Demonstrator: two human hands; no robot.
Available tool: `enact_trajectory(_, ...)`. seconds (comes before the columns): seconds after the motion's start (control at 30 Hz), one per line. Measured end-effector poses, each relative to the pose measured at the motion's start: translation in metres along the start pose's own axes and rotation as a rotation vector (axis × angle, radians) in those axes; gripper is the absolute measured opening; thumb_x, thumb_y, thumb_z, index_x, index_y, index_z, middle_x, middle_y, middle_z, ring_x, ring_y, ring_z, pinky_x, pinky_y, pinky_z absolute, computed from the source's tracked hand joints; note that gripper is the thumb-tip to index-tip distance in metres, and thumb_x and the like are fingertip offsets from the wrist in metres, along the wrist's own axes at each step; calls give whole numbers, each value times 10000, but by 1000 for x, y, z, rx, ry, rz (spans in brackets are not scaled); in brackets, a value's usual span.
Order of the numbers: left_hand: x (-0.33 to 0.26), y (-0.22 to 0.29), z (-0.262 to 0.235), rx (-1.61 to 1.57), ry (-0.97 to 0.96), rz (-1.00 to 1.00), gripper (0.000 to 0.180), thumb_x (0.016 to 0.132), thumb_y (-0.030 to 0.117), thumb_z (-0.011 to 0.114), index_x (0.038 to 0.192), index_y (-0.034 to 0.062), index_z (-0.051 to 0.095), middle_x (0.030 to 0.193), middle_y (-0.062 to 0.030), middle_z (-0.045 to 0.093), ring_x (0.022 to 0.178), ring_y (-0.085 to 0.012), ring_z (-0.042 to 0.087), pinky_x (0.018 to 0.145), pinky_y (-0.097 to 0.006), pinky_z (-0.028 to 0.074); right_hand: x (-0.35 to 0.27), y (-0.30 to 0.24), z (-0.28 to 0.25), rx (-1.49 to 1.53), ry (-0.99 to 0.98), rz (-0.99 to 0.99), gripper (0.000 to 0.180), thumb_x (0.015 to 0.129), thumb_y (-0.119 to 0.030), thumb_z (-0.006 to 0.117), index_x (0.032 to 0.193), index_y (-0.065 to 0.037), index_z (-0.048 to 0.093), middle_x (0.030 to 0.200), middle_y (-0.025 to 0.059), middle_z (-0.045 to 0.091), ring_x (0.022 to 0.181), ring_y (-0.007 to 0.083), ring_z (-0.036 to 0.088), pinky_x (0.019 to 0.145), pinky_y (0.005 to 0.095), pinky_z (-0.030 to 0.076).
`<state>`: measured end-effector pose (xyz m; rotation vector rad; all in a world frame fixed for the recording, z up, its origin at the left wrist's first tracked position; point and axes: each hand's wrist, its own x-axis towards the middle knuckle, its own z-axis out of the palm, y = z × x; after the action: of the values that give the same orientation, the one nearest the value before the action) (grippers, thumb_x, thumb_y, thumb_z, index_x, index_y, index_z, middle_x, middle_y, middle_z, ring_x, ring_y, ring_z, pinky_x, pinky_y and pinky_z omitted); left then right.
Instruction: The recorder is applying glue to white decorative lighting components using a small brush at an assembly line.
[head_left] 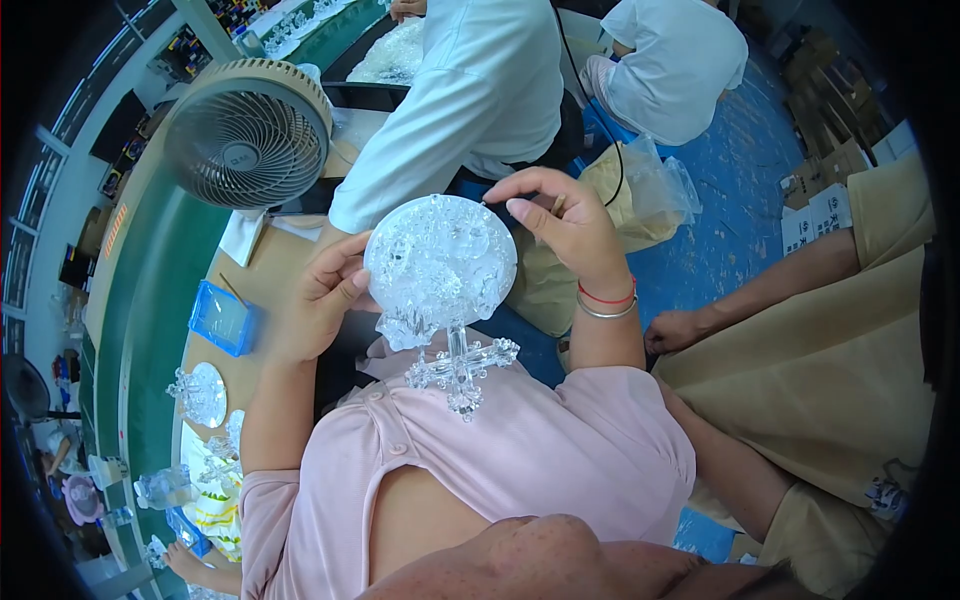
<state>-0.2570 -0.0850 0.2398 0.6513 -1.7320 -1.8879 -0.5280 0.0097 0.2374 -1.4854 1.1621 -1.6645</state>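
My left hand (335, 290) grips the left edge of a clear plastic ornament (440, 265), its fingers and thumb closed on the rim. The ornament has a round, pale disc and a clear cross (460, 365) with knobbed ends that points down toward my body. It is held up in front of my chest. Beside the disc's upper right edge is my right hand (565, 220), thumb and forefinger drawn close together. A tiny dark speck shows at the forefinger's tip; what it is, I cannot make out.
To the left, a bench holds a blue tray (222, 318), another clear ornament (205, 393) and a fan (250, 140), beside a green conveyor belt (150, 300). A person in a light shirt (480, 90) sits ahead. Someone in tan (800, 370) stands close on the right.
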Motion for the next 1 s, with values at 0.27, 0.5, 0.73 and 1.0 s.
enact_trajectory(0.27,2,3,3,25,-10,-32,381,910,67,484,1282,3,433,1102,-90,588,957,-141,588,772,-260,511,-5,-6,-8,-220,-96,97,126,768,-54,651,888,-21,633,620,-74,463,510,-6,296,464,188,229)
enact_trajectory(0.5,9,12,10,64,-36,-70,383,903,43,480,1282,1,436,1077,-85,594,943,-141,589,787,-264,501,0,-7,-8,-355,-68,48,95,737,-70,666,818,-29,639,567,-63,436,485,13,300,449,210,228)
enact_trajectory(0.73,22,18,11,153,-125,-94,372,909,10,446,1280,-3,436,1067,-74,587,932,-134,587,789,-274,512,9,-12,-13,-461,-134,12,82,725,-90,677,771,-30,648,584,-9,510,462,36,324,432,227,241)
enact_trajectory(1.0,35,24,15,267,-193,-131,366,915,11,436,1281,6,442,1063,-61,583,924,-118,583,789,-260,507,18,-13,-13,-518,-136,-34,76,728,-102,678,757,-38,650,622,8,553,469,51,361,434,230,277)
